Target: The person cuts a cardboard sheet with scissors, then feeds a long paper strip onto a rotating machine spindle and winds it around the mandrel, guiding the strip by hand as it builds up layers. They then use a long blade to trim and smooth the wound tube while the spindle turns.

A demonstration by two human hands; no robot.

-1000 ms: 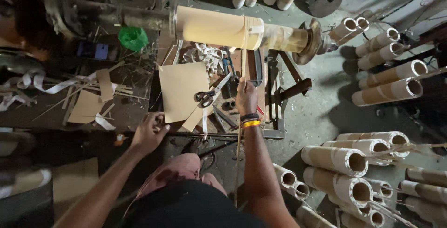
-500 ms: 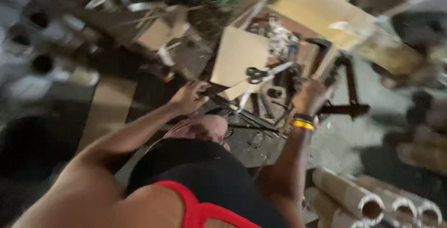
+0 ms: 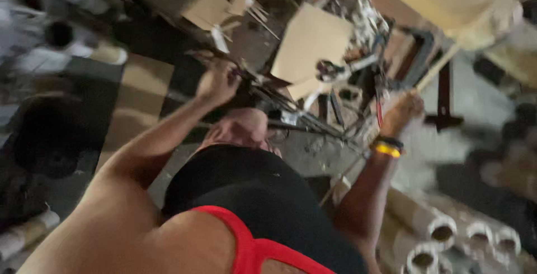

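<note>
Nearest to us, our black shorts with the red waistband (image 3: pixel 246 246) fill the bottom of the view, where a second ago they showed only as a dark patch. The whole view has swung and tilted, and it is now blurred, so we read details with care.

Taking the cardboard sheet (image 3: pixel 310 47) as our landmark: our left hand (image 3: pixel 218 81) sits to the left of it and a little below, fingers curled as if around something thin, though the blur keeps us from telling what, or whether it truly grips. A second ago this hand rested lower and flatter near the sheet's lower left corner; now it is raised and bunched.

Our right hand (image 3: pixel 403 111) lies to the right of the sheet and below it, closed around a thin pale stick (image 3: pixel 436 69) that slants up and away to the right. The yellow and black wristbands (image 3: pixel 387 146) sit just below the hand. It has stayed on the same side of the sheet as before.

Just right of the sheet's lower edge, the scissors (image 3: pixel 335 71) lie untouched among metal clutter, as they did earlier. Beyond the sheet to the right, the big tan roll (image 3: pixel 453 5) runs off the top. Cardboard tubes (image 3: pixel 442 232) lie well below and to the right.
</note>
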